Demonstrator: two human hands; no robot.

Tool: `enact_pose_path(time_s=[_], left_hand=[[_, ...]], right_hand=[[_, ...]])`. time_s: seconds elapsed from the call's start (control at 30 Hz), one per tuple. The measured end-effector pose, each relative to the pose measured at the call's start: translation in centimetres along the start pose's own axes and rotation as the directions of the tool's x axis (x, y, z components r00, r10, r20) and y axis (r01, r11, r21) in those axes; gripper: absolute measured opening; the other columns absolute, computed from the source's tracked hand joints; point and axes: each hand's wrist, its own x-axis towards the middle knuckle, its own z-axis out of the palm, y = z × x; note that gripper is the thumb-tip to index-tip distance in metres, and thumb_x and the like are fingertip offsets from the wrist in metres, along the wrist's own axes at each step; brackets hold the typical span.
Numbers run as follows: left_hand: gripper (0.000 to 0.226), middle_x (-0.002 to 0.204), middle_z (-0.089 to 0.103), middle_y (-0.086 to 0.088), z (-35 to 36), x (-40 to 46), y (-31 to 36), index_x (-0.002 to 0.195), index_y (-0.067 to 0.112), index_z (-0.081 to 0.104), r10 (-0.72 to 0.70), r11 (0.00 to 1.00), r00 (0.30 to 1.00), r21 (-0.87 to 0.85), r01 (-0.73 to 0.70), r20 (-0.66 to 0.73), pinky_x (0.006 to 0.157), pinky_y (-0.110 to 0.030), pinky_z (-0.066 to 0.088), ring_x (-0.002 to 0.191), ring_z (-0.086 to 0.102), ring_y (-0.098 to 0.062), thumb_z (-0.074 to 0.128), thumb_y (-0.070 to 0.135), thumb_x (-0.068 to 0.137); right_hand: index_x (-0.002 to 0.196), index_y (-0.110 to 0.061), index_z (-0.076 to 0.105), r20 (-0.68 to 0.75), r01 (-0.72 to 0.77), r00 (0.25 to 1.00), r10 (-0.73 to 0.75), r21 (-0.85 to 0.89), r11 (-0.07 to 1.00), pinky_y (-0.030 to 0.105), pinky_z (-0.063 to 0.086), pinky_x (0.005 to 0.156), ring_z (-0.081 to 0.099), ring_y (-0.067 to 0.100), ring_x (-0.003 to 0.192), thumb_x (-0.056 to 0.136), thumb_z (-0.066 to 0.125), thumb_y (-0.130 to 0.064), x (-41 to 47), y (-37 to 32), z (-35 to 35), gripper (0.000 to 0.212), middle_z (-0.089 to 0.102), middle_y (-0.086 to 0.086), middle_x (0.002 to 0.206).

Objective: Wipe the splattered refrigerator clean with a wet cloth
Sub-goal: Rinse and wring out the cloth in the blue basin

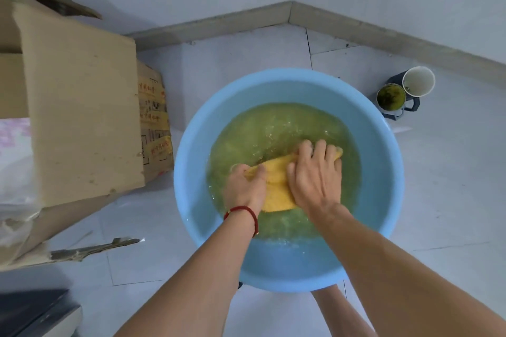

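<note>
Both hands, left hand point(244, 186) and right hand point(315, 175), grip a yellow cloth point(275, 186) in the blue basin point(383, 172); cardboard box point(79, 107) at nine o'clock, two cups point(405, 90) at two.

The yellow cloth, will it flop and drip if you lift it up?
Probably. The yellow cloth bends in folds under the left hand and right hand, so it looks floppy. It sits in greenish water, so likely heavy and dripping.
</note>
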Motion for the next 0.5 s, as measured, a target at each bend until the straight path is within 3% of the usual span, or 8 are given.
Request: enact_pose_path(time_s=[0.07,0.13,0.2,0.27,0.3,0.37,0.43,0.5], left_hand=[[0.025,0.119,0.062,-0.012,-0.6,0.6,0.2,0.112,0.020,0.061,-0.173,0.973,0.985,-0.157,0.167,-0.022,0.075,-0.054,0.063,0.104,0.063,-0.037,0.048,0.038,0.100],[0.042,0.126,0.056,-0.011,0.3,1.6,0.0,0.125,0.025,0.057,-0.258,0.931,0.963,-0.248,0.269,0.073,0.072,-0.057,0.063,0.108,0.061,-0.040,0.039,0.049,0.095],[0.064,0.133,0.061,-0.008,2.3,3.5,-1.8,0.129,0.038,0.056,-0.252,0.923,0.957,-0.260,0.283,0.146,0.083,-0.058,0.061,0.110,0.064,-0.037,0.034,0.070,0.079],[0.070,0.128,0.066,-0.005,3.8,4.4,-2.8,0.125,0.036,0.062,-0.256,0.918,0.951,-0.264,0.296,0.175,0.096,-0.054,0.055,0.109,0.065,-0.034,0.034,0.075,0.075],[0.065,0.122,0.069,-0.006,3.7,3.8,-2.3,0.120,0.031,0.065,-0.250,0.922,0.952,-0.256,0.290,0.177,0.098,-0.052,0.054,0.106,0.066,-0.033,0.037,0.072,0.079],[0.054,0.109,0.073,-0.010,2.3,1.3,0.1,0.110,0.020,0.070,-0.224,0.929,0.953,-0.251,0.272,0.203,0.096,-0.052,0.056,0.099,0.069,-0.034,0.044,0.063,0.093],[0.044,0.095,0.075,-0.007,1.6,0.2,1.1,0.095,0.017,0.070,-0.174,0.955,0.950,-0.190,0.227,0.261,0.092,-0.048,0.058,0.090,0.070,-0.028,0.046,0.053,0.103],[0.035,0.090,0.071,0.001,1.3,-0.5,0.9,0.090,0.026,0.065,-0.118,0.981,0.953,-0.118,0.156,0.277,0.092,-0.040,0.056,0.086,0.068,-0.023,0.046,0.051,0.105]], right_hand=[[0.128,-0.022,0.047,0.013,-0.108,0.994,0.107,0.036,0.994,0.060,0.037,0.099,0.040,0.038,0.125,0.089,0.046,-0.038,-0.8,-0.3,1.0,0.042,0.042,0.012,0.133],[0.134,-0.031,0.046,0.125,-0.219,0.974,0.187,0.334,0.917,0.056,0.034,0.105,0.036,0.036,0.129,0.086,0.043,-0.042,-1.5,-1.7,1.6,0.049,0.040,0.011,0.143],[0.129,-0.038,0.053,0.292,-0.380,0.925,0.244,0.741,0.554,0.049,0.040,0.108,0.046,0.030,0.123,0.085,0.045,-0.040,-1.7,-3.5,1.1,0.045,0.050,0.007,0.136],[0.115,-0.040,0.066,0.531,-0.558,0.812,0.242,0.828,0.059,0.051,0.052,0.104,0.059,0.026,0.116,0.084,0.055,-0.034,-2.0,-5.0,0.1,0.033,0.060,0.004,0.131],[0.105,-0.039,0.071,0.585,-0.592,0.778,0.229,0.805,-0.044,0.052,0.057,0.098,0.064,0.027,0.110,0.082,0.060,-0.036,-2.3,-5.4,0.0,0.025,0.065,0.006,0.126],[0.091,-0.030,0.073,0.517,-0.557,0.812,0.270,0.825,0.095,0.052,0.062,0.086,0.071,0.031,0.094,0.084,0.068,-0.046,-2.7,-5.7,-0.8,0.018,0.075,0.010,0.100],[0.089,-0.021,0.071,0.331,-0.422,0.902,0.278,0.816,0.395,0.043,0.061,0.080,0.072,0.032,0.086,0.091,0.068,-0.055,-2.2,-4.9,-0.7,0.034,0.075,0.007,0.082],[0.100,-0.015,0.068,0.195,-0.275,0.961,0.196,0.615,0.739,0.039,0.055,0.078,0.069,0.038,0.093,0.100,0.053,-0.061,-1.3,-3.6,-0.8,0.048,0.074,0.013,0.093]])
